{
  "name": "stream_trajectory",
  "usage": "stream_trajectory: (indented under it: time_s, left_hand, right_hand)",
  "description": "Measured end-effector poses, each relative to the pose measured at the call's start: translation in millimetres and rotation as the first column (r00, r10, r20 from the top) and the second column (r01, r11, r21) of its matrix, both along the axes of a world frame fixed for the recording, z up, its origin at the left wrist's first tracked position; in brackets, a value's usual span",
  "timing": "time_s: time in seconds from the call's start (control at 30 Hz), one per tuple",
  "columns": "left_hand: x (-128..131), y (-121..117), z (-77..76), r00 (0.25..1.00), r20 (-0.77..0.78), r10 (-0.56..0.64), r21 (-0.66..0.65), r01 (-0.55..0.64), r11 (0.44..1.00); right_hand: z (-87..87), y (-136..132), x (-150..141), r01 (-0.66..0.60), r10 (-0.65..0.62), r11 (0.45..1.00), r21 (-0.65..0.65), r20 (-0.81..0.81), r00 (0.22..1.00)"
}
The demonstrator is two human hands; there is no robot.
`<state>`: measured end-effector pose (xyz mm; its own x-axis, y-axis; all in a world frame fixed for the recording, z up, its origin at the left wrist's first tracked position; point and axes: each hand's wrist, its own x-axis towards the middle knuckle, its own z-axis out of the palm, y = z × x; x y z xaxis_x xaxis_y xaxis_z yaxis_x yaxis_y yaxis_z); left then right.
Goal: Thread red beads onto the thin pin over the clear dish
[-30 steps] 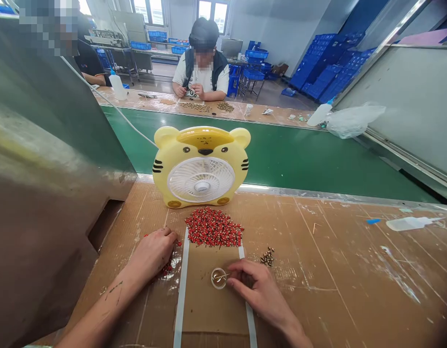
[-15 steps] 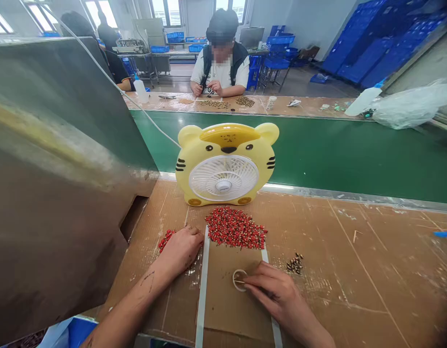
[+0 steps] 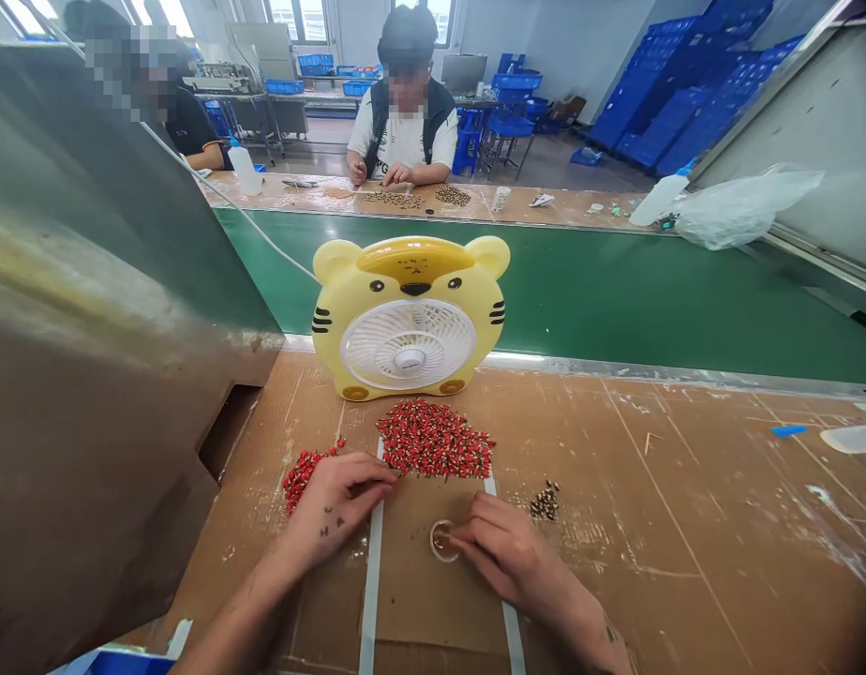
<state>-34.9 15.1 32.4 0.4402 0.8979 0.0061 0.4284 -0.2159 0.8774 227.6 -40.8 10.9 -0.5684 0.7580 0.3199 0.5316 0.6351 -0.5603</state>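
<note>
My left hand rests on the cardboard with its fingertips at the lower edge of a heap of small red-and-gold parts. A smaller red heap lies left of that hand. My right hand curls against a small clear round dish, which holds something golden. Right of it sits a little pile of brass parts. Whether either hand pinches a tiny part is hidden by the fingers.
A yellow tiger-shaped desk fan stands behind the heap. A steel panel rises at the left. Beyond a green conveyor belt, a co-worker sits at a facing bench, with blue crates stacked further back.
My left hand has moved right, up to the large red heap. My right hand now covers the dish's right side, and the thin item seen at the dish earlier no longer shows.
</note>
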Motion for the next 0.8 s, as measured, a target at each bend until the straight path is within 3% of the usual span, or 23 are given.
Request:
stream_trajectory:
  time_s: [0.07, 0.17, 0.23, 0.33, 0.57, 0.8]
  left_hand:
    - [10.8, -7.5, -6.1, 0.968, 0.232, 0.099, -0.21, -0.049, 0.976]
    - [27.2, -14.8, -20.0, 0.848, 0.443, 0.291, -0.517, -0.024, 0.856]
    - [34.2, -16.4, -28.1, 0.767, 0.508, 0.392, -0.624, 0.015, 0.781]
    - [37.3, -15.9, -34.3, 0.712, 0.54, 0.449, -0.671, 0.042, 0.74]
    - [34.0, -19.4, -38.5, 0.75, 0.503, 0.428, -0.67, 0.026, 0.742]
    - [35.2, -19.5, -36.9, 0.796, 0.447, 0.407, -0.649, -0.025, 0.761]
  right_hand:
    - [0.0, 0.3, -0.8, 0.007, -0.007, 1.0, 0.015, 0.019, 1.0]
    - [-1.7, 0.7, -1.8, -0.012, 0.01, 0.999, 0.038, 0.058, 0.998]
    - [-2.7, 1.0, -1.6, -0.007, 0.005, 0.999, 0.043, 0.065, 0.998]
    - [-2.2, 1.9, -1.5, -0.023, 0.022, 1.0, 0.012, 0.082, 0.996]
    - [10.6, 7.1, 4.5, -0.035, 0.036, 0.997, -0.066, 0.027, 0.999]
    - [18.3, 13.1, 8.5, 0.192, -0.242, 0.965, -0.18, -0.322, 0.915]
